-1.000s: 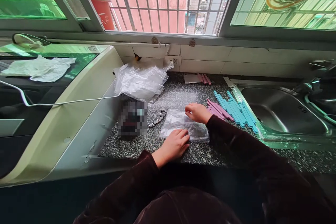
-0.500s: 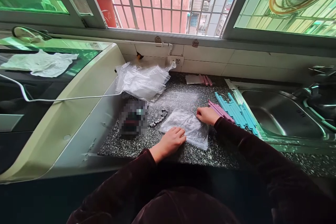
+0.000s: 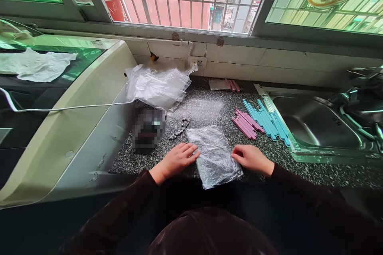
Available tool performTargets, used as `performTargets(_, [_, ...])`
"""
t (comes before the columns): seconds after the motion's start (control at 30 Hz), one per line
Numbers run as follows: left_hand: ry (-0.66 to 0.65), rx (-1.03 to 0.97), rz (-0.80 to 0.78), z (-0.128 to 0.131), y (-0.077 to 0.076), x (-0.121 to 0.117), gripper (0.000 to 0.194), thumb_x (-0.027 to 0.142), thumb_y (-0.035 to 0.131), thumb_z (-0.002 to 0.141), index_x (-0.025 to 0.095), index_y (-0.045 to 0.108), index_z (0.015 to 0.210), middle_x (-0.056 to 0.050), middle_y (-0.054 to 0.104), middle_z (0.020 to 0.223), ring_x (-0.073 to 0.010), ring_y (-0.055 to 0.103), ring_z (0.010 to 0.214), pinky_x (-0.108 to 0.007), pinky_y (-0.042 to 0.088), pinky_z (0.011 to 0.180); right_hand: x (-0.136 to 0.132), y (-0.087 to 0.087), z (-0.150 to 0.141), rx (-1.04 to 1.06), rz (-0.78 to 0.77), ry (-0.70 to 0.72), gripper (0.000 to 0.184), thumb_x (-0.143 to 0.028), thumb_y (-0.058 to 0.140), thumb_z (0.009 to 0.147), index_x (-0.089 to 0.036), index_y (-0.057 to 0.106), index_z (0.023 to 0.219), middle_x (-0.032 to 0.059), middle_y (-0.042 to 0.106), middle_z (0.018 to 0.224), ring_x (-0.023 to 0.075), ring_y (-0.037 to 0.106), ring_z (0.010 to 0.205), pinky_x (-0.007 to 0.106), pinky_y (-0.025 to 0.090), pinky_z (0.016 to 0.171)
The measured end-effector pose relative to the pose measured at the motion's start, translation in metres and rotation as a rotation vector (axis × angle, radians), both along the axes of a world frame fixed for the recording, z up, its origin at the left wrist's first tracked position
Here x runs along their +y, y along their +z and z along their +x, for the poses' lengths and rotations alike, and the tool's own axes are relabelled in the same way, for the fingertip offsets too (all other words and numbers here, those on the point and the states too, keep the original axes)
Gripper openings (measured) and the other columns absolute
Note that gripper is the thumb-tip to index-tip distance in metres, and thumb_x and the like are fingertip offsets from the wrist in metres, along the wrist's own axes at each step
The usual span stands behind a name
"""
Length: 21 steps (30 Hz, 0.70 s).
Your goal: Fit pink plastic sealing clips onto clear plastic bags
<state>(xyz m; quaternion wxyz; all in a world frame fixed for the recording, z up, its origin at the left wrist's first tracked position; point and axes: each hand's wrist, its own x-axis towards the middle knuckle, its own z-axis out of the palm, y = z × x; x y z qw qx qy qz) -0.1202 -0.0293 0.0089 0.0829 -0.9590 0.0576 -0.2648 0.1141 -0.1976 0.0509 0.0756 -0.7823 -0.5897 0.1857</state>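
A crinkled clear plastic bag [image 3: 214, 155] lies flat on the speckled counter in front of me, its near corner reaching the counter's front edge. My left hand [image 3: 176, 158] rests at the bag's left edge, palm down with fingers stretched out over its rim. At the opposite side, my right hand [image 3: 251, 157] has its fingers curled, thumb and fingertips pinching the bag's right edge. Pink strips [image 3: 247, 123] lie in a small stack beyond my right hand. Longer light-blue strips [image 3: 266, 119] are spread beside them.
A heap of clear plastic bags [image 3: 158, 85] lies at the back left, near a blurred dark object [image 3: 149, 129] and a beaded bracelet [image 3: 181, 128]. More pink strips [image 3: 232, 85] lie by the wall. A steel sink [image 3: 317, 127] bounds the right, a washing machine [image 3: 98, 107] the left.
The plastic bag has shifted toward me and looks flatter. My left hand moved left to its edge. My right hand came nearer and slightly right, uncovering the pink strips.
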Motion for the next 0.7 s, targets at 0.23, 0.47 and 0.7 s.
performTargets(0.23, [0.054, -0.016, -0.174, 0.013, -0.005, 0.003, 0.017, 0.014, 0.044, 0.085, 0.016, 0.061, 0.082, -0.007, 0.067, 0.087, -0.0155, 0.061, 0.074, -0.027, 0.048, 0.062, 0.023, -0.018, 0.034, -0.143, 0.350, 0.228, 0.024, -0.017, 0.049, 0.081, -0.017, 0.060, 0.102, 0.0077, 0.062, 0.090, 0.0168, 0.059, 0.075, 0.027, 0.044, 0.062])
performTargets(0.47, [0.174, -0.126, -0.785, 0.003, -0.003, 0.002, 0.013, 0.013, 0.049, 0.081, 0.017, 0.061, 0.081, -0.005, 0.068, 0.082, -0.0133, 0.064, 0.076, -0.025, 0.052, 0.070, 0.024, -0.029, 0.040, -0.237, 0.486, 0.413, 0.032, -0.022, 0.051, 0.082, -0.019, 0.055, 0.114, 0.0080, 0.059, 0.093, 0.0167, 0.058, 0.077, 0.027, 0.048, 0.064])
performTargets(0.7, [0.277, -0.096, -1.187, 0.005, -0.001, 0.003, 0.014, 0.021, 0.051, 0.078, 0.015, 0.063, 0.079, -0.005, 0.069, 0.075, -0.0141, 0.064, 0.069, -0.025, 0.051, 0.065, 0.019, -0.034, 0.021, -0.217, 0.564, 0.498, 0.032, -0.023, 0.054, 0.080, -0.019, 0.057, 0.112, 0.0076, 0.060, 0.090, 0.0155, 0.056, 0.076, 0.027, 0.047, 0.065])
